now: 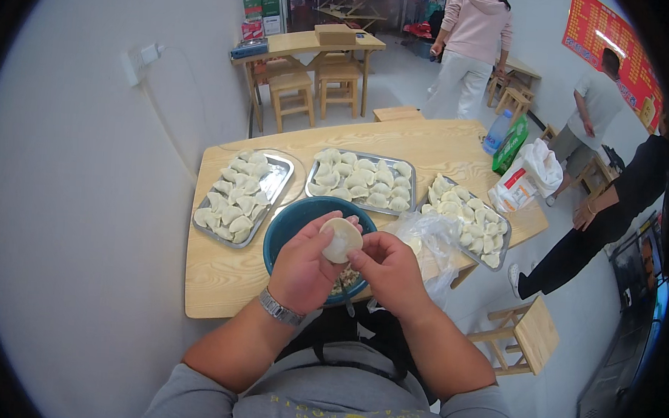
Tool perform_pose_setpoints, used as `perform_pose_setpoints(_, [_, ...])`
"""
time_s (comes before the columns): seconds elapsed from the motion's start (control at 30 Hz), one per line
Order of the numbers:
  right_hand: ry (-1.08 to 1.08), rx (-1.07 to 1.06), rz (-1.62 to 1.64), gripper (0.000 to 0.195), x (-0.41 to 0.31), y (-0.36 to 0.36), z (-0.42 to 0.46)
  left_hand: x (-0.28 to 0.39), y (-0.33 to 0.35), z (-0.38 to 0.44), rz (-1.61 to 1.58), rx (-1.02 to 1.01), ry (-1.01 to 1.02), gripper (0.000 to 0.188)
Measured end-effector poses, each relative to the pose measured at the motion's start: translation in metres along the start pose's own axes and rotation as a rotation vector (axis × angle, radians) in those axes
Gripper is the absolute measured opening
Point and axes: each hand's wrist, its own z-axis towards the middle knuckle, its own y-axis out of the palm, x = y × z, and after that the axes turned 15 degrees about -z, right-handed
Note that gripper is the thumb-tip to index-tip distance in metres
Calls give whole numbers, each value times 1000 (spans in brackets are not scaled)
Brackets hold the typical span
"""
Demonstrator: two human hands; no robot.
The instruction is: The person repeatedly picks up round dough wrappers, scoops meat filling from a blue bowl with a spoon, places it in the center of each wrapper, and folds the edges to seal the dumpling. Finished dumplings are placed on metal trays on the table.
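A round dumpling wrapper [342,241] rests across the fingers of my left hand [309,264], its thumb pressing the near edge. With thumb and forefinger, my right hand [391,269] pinches the wrapper's right rim. Both hands are above a teal basin [283,229]. Minced filling [346,279] shows at the bottom of it, partly hidden by my hands. A spoon handle [348,301] leans over the basin's near side. Right of the basin lies a clear plastic bag [435,237] with pale wrappers [415,245] partly visible in it.
Metal trays of folded dumplings stand at left [284,175], centre [363,207] and right [501,262] on the wooden table [228,286]. A water bottle [497,132], green package [511,144] and white bag [520,182] occupy its right end. Three people stand beyond. A stool [535,336] is at right.
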Motion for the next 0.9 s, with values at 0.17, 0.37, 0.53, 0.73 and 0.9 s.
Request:
perform_pose_setpoints(0.17, [8,-21,5,13,-4,-1,7,-2,2,1,48,-6,18,36])
perform_pose_setpoints(0.37, [-295,98,-639,10,-39,-7,18,7,-14,-1,-40,137,-175,47])
perform_pose_setpoints(0.53, [-785,-119,-1149,17,-40,-16,31,17,-20,-4,-125,56,-309,49])
perform_pose_setpoints(0.73, [-707,35,-828,20,-30,-2,20,19,-31,0,6,87,-85,38])
perform_pose_setpoints(0.9, [20,-19,-296,19,-4,6,17,11,-14,-2,59,45,73,31])
